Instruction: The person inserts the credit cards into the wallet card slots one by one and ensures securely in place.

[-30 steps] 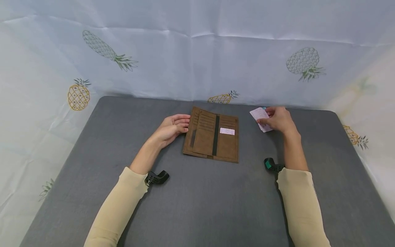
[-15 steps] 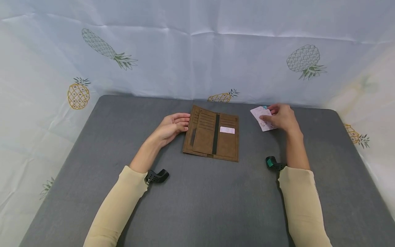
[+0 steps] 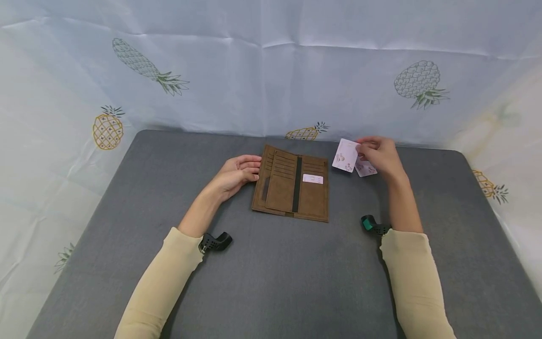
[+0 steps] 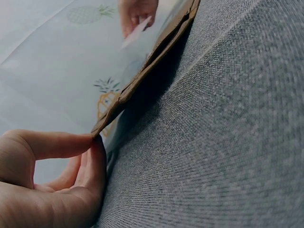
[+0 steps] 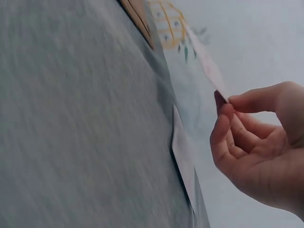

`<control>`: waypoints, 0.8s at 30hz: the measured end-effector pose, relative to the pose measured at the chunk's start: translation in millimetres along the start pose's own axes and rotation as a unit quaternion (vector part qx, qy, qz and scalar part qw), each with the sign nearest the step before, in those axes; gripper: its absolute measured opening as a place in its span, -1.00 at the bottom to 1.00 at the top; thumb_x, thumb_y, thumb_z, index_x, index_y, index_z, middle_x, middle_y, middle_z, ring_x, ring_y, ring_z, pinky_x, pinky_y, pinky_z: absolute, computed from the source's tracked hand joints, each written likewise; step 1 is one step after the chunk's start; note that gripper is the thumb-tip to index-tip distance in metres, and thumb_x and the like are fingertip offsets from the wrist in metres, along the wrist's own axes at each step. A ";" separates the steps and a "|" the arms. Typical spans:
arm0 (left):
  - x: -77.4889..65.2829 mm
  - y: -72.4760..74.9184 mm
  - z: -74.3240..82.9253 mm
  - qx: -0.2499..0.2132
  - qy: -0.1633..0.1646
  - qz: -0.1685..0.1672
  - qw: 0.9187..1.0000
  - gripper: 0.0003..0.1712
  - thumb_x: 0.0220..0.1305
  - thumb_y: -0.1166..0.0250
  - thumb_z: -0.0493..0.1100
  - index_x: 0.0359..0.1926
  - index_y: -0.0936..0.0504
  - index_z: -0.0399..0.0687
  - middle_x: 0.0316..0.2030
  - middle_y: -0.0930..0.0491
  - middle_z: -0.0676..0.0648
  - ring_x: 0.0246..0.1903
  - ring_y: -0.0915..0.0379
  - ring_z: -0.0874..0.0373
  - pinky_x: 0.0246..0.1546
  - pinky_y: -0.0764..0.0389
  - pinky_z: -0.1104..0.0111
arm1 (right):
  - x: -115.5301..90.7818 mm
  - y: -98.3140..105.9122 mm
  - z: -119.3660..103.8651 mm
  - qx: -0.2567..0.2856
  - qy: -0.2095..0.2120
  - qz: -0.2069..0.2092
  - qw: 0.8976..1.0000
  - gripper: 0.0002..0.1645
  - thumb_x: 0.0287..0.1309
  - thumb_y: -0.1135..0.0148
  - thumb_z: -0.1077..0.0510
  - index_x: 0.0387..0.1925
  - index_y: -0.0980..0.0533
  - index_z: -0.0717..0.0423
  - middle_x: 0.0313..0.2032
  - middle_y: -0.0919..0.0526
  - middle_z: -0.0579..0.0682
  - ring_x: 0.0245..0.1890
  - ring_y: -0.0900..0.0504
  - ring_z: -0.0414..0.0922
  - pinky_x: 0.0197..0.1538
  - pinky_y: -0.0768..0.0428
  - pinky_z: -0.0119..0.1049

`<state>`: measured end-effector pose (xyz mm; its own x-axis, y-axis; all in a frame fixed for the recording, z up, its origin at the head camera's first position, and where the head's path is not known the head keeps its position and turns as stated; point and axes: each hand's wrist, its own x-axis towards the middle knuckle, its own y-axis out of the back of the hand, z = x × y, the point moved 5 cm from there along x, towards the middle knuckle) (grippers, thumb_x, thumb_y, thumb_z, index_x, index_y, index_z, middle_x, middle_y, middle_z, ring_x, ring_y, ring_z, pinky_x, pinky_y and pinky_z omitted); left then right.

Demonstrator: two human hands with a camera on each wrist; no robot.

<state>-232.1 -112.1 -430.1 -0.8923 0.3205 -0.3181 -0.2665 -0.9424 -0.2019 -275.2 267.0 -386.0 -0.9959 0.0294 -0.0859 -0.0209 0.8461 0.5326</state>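
A brown wallet (image 3: 279,195) lies unfolded on the grey table, with a pale card (image 3: 313,179) showing in a slot of its right half. My left hand (image 3: 233,178) pinches the wallet's left edge between thumb and fingers, as the left wrist view shows at the wallet corner (image 4: 107,121). To the right of the wallet, my right hand (image 3: 382,156) pinches a pale pink card (image 3: 345,155) by its edge, above the table. Another pale card (image 3: 365,168) lies on the table under that hand; it also shows in the right wrist view as a card (image 5: 182,156) lying apart from my fingers.
A grey cloth-covered table (image 3: 271,282) stretches in front of both arms. Behind it hangs a white cloth (image 3: 271,89) printed with pineapples, meeting the table's back edge close to the cards. Black wrist mounts (image 3: 216,242) jut inward from both sleeves.
My right hand has lifted one card off another and shifted slightly left with it; the lower card stays on the table. My left hand and the wallet have hardly moved.
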 end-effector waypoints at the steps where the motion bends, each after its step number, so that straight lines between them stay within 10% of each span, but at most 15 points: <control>1: 0.1 -0.3 0.0 0.003 -0.001 -0.001 1.000 -0.33 0.14 -0.15 -0.58 0.30 -0.35 -0.20 0.04 -0.48 -0.07 -0.10 -0.51 0.21 -0.16 -0.64 0.51 | -0.6 -4.1 -3.0 0.013 0.002 0.000 1.000 -0.56 0.31 -0.13 0.05 0.10 -0.50 0.25 -0.28 -0.69 -0.22 -0.34 -0.64 -0.29 -0.23 -0.70 -0.41; 24: -1.7 -2.0 1.0 0.033 -0.007 0.004 0.999 -0.36 0.15 -0.20 -0.54 0.27 -0.38 -0.17 0.03 -0.48 -0.07 -0.10 -0.50 0.21 -0.20 -0.64 0.51 | -9.3 -91.2 -54.2 0.069 0.098 -0.065 0.991 -0.71 0.26 -0.17 0.23 0.01 -0.56 0.18 -0.28 -0.74 0.18 -0.27 -0.67 0.12 -0.17 -0.71 -0.10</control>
<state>-230.4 -110.9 -428.2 -0.8996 0.3118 -0.3058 -0.2822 -0.9494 -0.1379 -268.9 160.8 -388.2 -0.9839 -0.1764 0.0270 -0.1505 0.9012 0.4065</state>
